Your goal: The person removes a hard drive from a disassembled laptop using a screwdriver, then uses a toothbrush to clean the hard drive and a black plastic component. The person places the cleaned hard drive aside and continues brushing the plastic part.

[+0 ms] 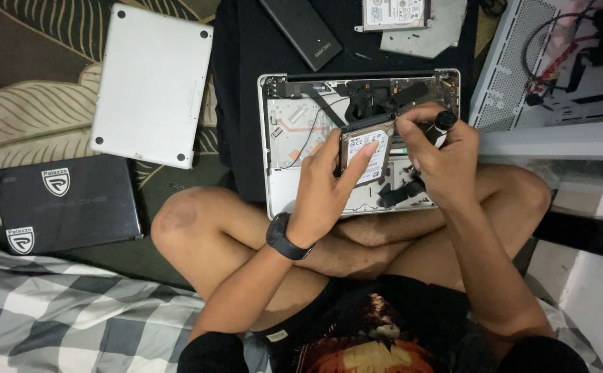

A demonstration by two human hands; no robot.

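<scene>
left hand (pixel 325 186) grasps hard drive (pixel 367 148) | right hand (pixel 439 162) grips, seemingly, a screwdriver (pixel 445 123)

silver laptop lid (pixel 151 83), black netbook (pixel 65 203), grey-white checked blanket (pixel 73 318)

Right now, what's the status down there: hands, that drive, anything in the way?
Left hand grips hard drive. Right hand holds black-handled screwdriver at its corner. Drive above open laptop. Nothing blocking.

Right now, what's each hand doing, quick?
Left hand: grip closed on the hard drive, over the opened laptop.
Right hand: grip closed on a black-handled screwdriver.
</scene>
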